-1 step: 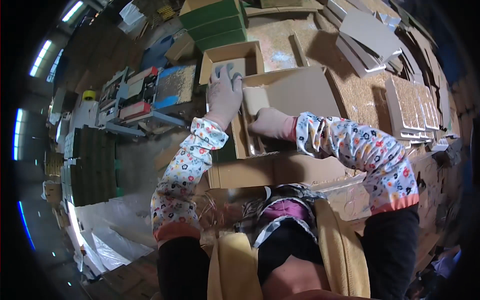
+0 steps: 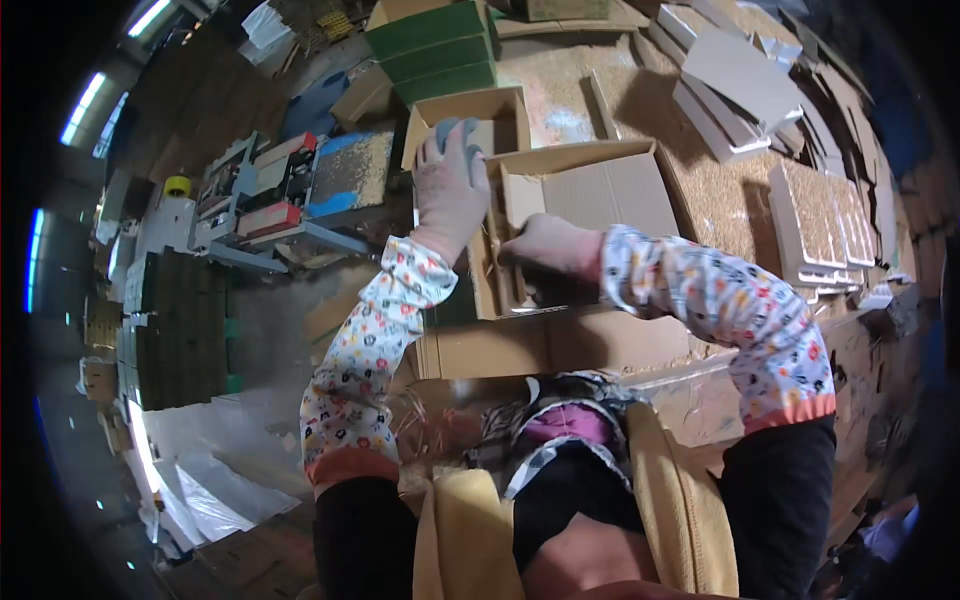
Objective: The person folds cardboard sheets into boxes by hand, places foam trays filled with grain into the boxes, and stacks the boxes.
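A brown cardboard box lies on the bench in front of me, its inside facing up. My left hand, in a pale glove with grey fingertips, is at the box's left wall. Its fingers are stretched out and apart, reaching over to a smaller open carton behind. My right hand, gloved too, is closed at the box's left inner flap, near the front corner. Its fingertips are partly hidden against the cardboard. A wide front flap hangs from the box toward me.
Green cartons are stacked at the back. White trays filled with brown grains stand at right, with loose cardboard sheets farther back. A metal machine with red parts is at left, above a dark stack.
The box's left inner flap lay as a pale flat strip and now stands more upright. My right hand has shifted slightly; my left hand stays at the wall.
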`<state>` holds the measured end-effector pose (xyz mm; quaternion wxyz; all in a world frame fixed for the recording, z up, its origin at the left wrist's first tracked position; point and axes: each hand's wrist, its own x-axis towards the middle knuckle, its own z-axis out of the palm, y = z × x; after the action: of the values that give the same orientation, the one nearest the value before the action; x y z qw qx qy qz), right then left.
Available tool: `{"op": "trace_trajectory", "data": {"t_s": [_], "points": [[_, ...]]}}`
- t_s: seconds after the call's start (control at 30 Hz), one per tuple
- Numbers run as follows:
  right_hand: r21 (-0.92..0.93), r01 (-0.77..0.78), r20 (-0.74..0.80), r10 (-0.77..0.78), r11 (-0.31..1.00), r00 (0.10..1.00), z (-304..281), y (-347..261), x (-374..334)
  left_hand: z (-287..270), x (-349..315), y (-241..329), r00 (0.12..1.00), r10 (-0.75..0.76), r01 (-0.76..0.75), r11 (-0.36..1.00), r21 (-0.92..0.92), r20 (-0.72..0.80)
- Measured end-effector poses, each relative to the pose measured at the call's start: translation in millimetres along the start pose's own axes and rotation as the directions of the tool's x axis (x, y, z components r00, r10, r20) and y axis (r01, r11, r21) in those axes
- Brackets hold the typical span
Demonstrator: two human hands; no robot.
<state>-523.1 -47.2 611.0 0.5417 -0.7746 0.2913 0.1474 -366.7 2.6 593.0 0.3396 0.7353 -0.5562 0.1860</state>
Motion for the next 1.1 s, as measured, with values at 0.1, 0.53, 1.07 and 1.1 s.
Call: {"op": "trace_trajectory", "data": {"t_s": [0.1, 0.53, 1.07, 1.1], "points": [[-0.138, 0.117, 0.09, -0.105, 0.984, 0.99, -22.5, 7.0, -42.2, -56.6, -6.7, 30.4, 0.817, 0.289, -0.265, 0.957, -0.12, 0.498], [0.568, 0.203, -0.271, -0.051, 0.798, 0.961, -116.3, 156.8, -78.8, -29.4, -78.4, -1.8, 0.866, -0.338, 0.467, 0.811, -0.353, 0.369], [0.487, 0.737, -0.857, 0.095, 0.469, 0.506, -149.6, 252.4, 83.8, 127.4, -52.8, -265.5, 0.545, -0.808, 0.452, 0.058, -0.89, 0.223], [0.229, 0.666, -0.934, -0.033, 0.71, 0.357, -138.0, 219.4, 111.2, 142.0, -82.0, -302.3, 0.453, -0.709, 0.547, -0.257, -0.797, 0.54]]}}
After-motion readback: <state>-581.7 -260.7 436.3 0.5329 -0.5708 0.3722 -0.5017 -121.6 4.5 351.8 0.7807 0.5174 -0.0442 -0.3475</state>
